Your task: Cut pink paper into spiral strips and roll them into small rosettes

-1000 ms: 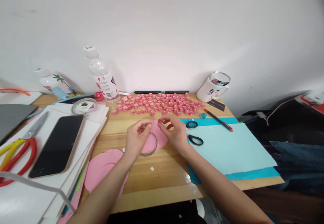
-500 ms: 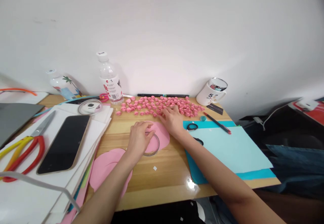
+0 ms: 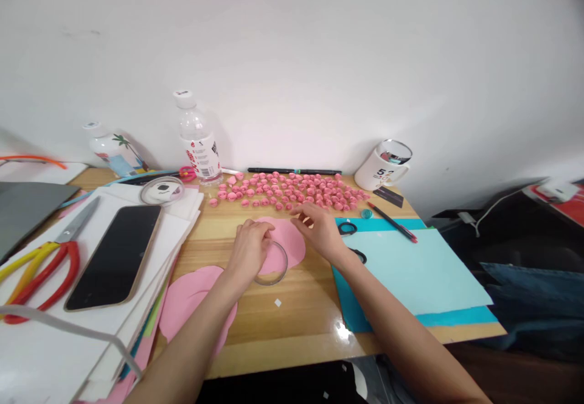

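Observation:
My left hand (image 3: 250, 247) has its fingers curled at the upper left edge of a thin clear ring, which looks like a roll of tape (image 3: 283, 270). Its thumb and fingers cover that part of the ring. Beneath the ring lies a rounded sheet of pink paper (image 3: 292, 249). Over this sheet's right edge hovers my right hand (image 3: 319, 230), thumb and forefinger apart, with nothing visible between them. Just beyond its fingertips, many small pink rolled pieces (image 3: 314, 191) are spread along the back of the table.
More pink paper (image 3: 182, 297) lies by my left forearm. At left are scissors (image 3: 50, 270), a phone (image 3: 116, 255), paper stacks and a bottle (image 3: 198, 142). Right of my hands are blue sheets (image 3: 410, 270), black-handled scissors (image 3: 347, 228), a pen (image 3: 395, 224) and a mug (image 3: 381, 167).
My right hand has drawn back from the pink rolled pieces toward me and slightly right. The left hand and the ring have barely shifted.

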### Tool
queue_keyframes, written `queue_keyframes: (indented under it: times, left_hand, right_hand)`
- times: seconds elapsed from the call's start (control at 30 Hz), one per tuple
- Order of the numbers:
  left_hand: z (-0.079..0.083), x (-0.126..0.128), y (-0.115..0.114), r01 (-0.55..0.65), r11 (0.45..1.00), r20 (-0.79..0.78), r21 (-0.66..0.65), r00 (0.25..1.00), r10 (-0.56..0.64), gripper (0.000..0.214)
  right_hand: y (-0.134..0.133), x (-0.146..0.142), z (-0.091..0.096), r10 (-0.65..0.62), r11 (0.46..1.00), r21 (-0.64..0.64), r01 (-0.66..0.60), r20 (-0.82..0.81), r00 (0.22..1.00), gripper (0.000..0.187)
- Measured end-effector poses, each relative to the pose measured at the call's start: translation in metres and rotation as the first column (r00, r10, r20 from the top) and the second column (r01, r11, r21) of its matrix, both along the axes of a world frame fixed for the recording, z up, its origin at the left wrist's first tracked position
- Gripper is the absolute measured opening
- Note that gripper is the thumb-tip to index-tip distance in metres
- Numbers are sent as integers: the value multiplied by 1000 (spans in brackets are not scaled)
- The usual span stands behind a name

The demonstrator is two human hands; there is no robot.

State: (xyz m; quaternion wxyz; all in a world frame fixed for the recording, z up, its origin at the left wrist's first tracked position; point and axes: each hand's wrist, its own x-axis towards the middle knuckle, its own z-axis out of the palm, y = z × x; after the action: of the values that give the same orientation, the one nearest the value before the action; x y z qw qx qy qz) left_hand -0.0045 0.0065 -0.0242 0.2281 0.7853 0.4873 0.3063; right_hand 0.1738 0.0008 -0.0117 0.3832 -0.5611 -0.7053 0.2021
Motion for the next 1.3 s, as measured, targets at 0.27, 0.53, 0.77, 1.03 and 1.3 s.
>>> queue_keyframes:
  times: [0.27, 0.53, 0.77, 1.03, 1.3]
  left_hand:
    - [13, -13, 10, -390, 914, 317, 111, 886, 339, 27]
    - [12, -41, 21, -440, 859, -214, 262, 842, 496, 30]
    - [16, -27, 17, -282, 930, -136, 236, 938, 319, 28]
    - [9, -11, 10, 40, 999, -307, 8, 951, -35, 44]
    - [6, -9, 8, 60, 998, -210, -19, 976, -63, 38]
  right_hand:
    - [-13, -12, -20, 173, 978, -109, -178, -54, 983, 25]
    - [-14, -13, -21, 158, 969, -188, -161, -34, 987, 34]
    - [-12, -14, -22, 51, 960, -266, -83, -125, 991, 26]
    - [-11, -14, -25, 67, 967, -234, -100, -146, 987, 28]
    - [-10, -11, -29, 88, 971, -200, -130, -206, 975, 28]
